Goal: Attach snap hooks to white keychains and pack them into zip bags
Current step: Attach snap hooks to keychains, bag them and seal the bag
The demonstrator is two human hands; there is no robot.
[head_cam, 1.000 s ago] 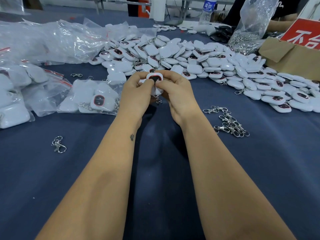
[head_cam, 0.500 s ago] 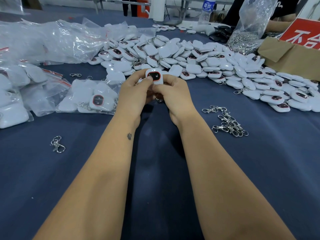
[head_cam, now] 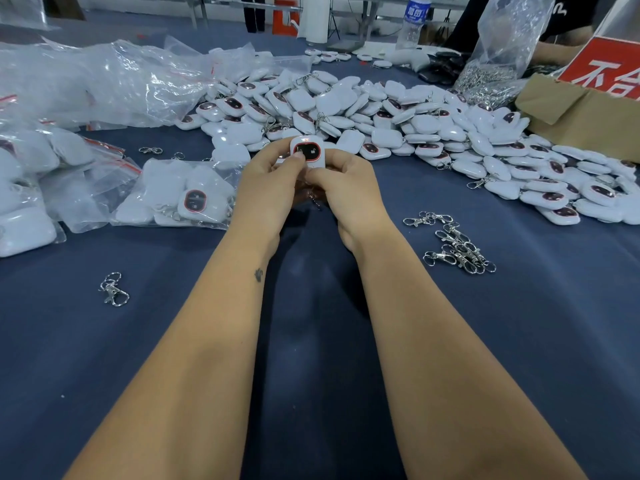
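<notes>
One white keychain (head_cam: 309, 152) is held up over the middle of the desk (head_cam: 311, 341), pinched between the left hand (head_cam: 268, 188) and the right hand (head_cam: 341, 192), dark oval face toward the camera. Both hands are curled onto it; the left thumb is pressed on the face, and a bit of metal peeks out below the palms, probably the snap hook, though that can't be confirmed since it's mostly hidden. For this step the fob is best kept steady by one hand while the hook's ring is worked through the loop by the other, and a small tug should be given afterward. Spare snap hooks (head_cam: 457, 247) are piled just right of the wrists, loose keychains (head_cam: 398, 112) are heaped toward the far edge, and filled zip bags (head_cam: 180, 195) are lined along the left side.
</notes>
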